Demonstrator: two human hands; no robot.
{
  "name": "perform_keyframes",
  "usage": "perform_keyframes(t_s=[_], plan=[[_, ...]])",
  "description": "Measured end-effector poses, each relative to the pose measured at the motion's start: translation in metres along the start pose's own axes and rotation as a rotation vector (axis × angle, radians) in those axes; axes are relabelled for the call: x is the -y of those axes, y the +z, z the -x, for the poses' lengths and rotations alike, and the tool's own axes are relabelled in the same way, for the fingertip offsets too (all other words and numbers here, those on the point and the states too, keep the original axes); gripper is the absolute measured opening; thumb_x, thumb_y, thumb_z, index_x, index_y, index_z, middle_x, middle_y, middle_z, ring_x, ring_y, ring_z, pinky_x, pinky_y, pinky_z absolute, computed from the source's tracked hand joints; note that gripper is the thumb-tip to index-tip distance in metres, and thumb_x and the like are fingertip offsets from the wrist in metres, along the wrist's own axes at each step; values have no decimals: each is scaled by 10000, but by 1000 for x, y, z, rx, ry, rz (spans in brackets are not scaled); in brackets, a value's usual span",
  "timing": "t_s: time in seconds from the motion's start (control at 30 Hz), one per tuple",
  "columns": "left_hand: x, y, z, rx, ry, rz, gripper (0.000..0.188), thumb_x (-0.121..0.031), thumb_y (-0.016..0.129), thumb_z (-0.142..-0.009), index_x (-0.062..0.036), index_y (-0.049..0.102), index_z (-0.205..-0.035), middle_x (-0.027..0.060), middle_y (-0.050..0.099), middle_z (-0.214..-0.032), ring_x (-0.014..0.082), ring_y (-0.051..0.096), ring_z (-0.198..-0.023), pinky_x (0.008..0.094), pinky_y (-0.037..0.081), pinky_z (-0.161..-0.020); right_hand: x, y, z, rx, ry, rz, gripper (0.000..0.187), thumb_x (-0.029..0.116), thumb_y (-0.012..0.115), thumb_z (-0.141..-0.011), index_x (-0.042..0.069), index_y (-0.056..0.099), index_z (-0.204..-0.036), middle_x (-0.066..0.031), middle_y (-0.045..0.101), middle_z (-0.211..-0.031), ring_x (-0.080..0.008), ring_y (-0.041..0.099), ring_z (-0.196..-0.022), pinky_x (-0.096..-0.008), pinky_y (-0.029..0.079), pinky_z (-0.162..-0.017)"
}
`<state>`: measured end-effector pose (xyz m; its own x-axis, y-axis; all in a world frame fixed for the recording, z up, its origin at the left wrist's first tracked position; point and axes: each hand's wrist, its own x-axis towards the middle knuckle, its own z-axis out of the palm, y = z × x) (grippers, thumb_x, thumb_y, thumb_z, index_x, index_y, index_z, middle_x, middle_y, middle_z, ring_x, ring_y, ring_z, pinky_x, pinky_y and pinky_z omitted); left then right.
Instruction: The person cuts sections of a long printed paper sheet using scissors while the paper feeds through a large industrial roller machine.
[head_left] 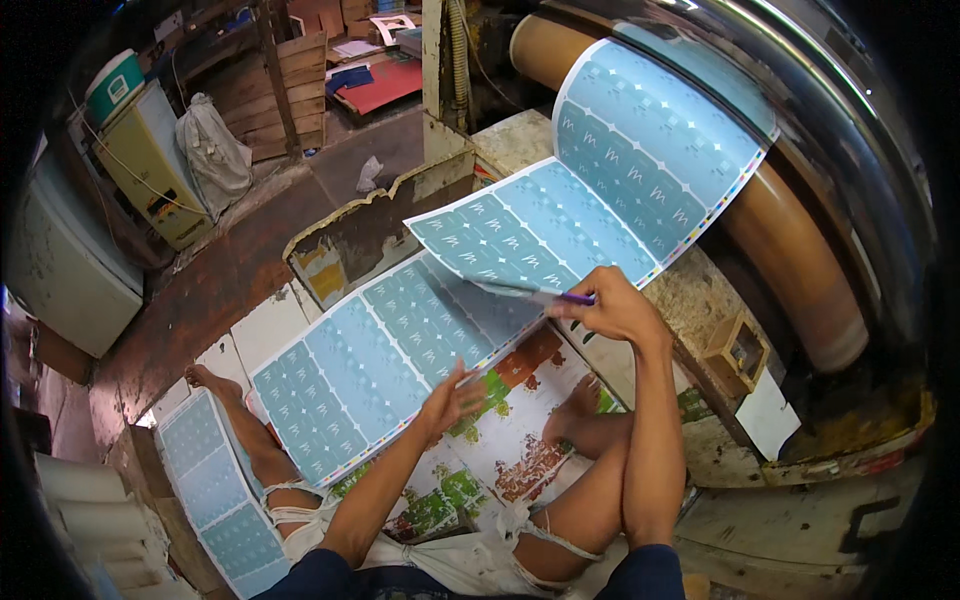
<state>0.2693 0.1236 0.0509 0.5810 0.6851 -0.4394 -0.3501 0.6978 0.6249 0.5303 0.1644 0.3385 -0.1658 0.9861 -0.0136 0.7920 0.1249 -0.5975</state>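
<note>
Blue-green paper makes the upper sheet (600, 205), which hangs at the left of the brown roller (812, 265); the lower sheet (370, 345) lies farther left of this roller. Closed around a purple-handled tool (577, 298), the right hand (622, 312) is nearer the roller; the left hand (452, 402), farther away, is wide, and I cannot tell if it touches paper. Probably the step is separating these sheets, and the next move calls for steady support. I count two hands, one tool, two sheets, one roller.
</note>
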Motion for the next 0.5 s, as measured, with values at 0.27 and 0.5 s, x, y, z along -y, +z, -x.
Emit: perform_keyframes(t_s=[0.27,0.5], plan=[[-95,51,50,-23,132,318,504,-131,634,-888,34,413,-1310,250,533,-1249,373,569,-1123,543,493,-960,20,59,1,564,-272,-79,283,289,791,-789,13,751,-838,-66,626,-579,-110,595,-503,-284,459,-480],[-52,-51,137,-458,320,-50,427,-7,646,-883,12,470,-1271,127,601,-1164,237,609,-1038,361,534,-897,29,21,6,262,157,-463,376,283,692,-879,-23,672,-1097,-65,646,-653,-100,541,-419,-250,437,-393]])
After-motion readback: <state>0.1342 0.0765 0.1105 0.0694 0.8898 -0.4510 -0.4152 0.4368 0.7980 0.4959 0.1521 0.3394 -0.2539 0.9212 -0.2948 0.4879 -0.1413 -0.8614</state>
